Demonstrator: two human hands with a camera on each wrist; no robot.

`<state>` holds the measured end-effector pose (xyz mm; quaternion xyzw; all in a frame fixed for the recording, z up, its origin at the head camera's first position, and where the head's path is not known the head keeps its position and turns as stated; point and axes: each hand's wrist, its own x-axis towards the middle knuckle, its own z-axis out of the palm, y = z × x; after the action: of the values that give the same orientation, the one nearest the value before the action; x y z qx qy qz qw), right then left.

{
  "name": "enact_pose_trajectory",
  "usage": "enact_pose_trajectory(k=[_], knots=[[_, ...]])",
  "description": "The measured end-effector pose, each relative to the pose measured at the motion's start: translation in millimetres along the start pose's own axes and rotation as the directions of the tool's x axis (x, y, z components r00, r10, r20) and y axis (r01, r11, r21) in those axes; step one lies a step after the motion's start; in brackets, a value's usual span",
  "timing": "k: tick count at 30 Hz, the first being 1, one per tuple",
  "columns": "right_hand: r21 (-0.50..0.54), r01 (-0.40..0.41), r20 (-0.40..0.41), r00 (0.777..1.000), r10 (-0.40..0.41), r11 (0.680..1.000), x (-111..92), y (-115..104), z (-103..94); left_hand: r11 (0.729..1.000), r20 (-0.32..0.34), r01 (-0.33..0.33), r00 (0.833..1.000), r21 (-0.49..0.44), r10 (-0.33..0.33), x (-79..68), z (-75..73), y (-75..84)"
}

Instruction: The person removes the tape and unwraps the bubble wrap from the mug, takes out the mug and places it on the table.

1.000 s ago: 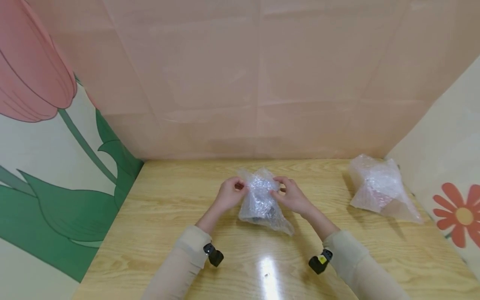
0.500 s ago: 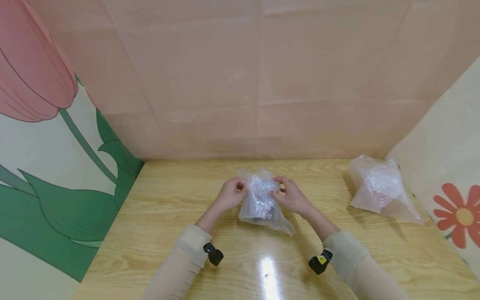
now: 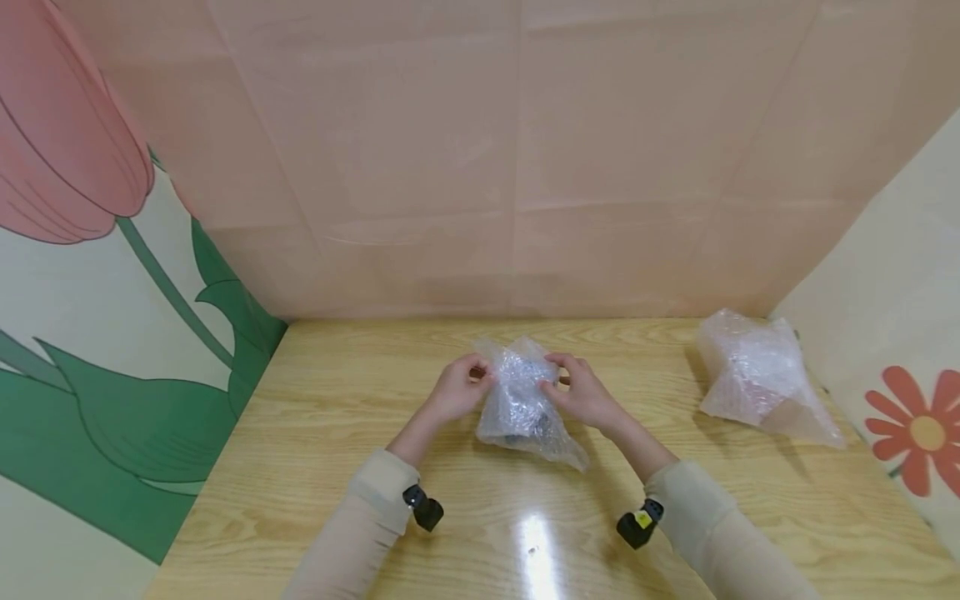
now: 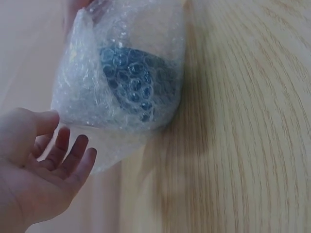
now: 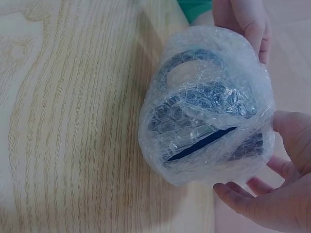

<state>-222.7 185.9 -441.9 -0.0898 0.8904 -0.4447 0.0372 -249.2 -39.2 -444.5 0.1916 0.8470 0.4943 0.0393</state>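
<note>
A bubble-wrapped package rests at the middle of the wooden table, its clear wrap bunched at the top and spread at the front. Through the bubbles, a dark blue curved object shows in the left wrist view; its kind is hidden by the wrap. My left hand pinches the wrap's upper left edge between thumb and fingers. On the opposite side, my right hand grips the wrap, thumb on the near face and fingers behind. A bare strip of dark blue peeks through a gap in the right wrist view.
Another bubble-wrapped bundle, pinkish inside, sits at the table's back right near the side panel. The wood-grain table meets a pinkish-beige backdrop behind. Panels printed with flowers stand on both sides.
</note>
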Motion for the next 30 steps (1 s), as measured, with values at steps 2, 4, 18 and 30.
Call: enact_pose_trajectory(k=[2,4,18,30], knots=[[0.0,0.0,-0.001,1.0,0.0,1.0,0.1,0.4,0.3,1.0,0.001,-0.01,1.0,-0.029,0.01,0.0,-0.1,-1.2],[0.001,0.001,-0.003,1.0,-0.001,1.0,0.1,0.3,0.4,0.999,-0.003,-0.025,1.0,-0.048,0.024,0.3,0.0,-2.7],[0.017,0.024,-0.013,1.0,-0.024,1.0,-1.6,-0.5,1.3,1.0,-0.011,-0.021,1.0,-0.011,0.021,-2.0,0.1,-9.1],[0.013,0.024,-0.012,1.0,-0.024,1.0,-2.7,-0.8,1.0,0.998,0.009,-0.059,0.998,-0.013,0.06,-2.6,0.0,-8.2]])
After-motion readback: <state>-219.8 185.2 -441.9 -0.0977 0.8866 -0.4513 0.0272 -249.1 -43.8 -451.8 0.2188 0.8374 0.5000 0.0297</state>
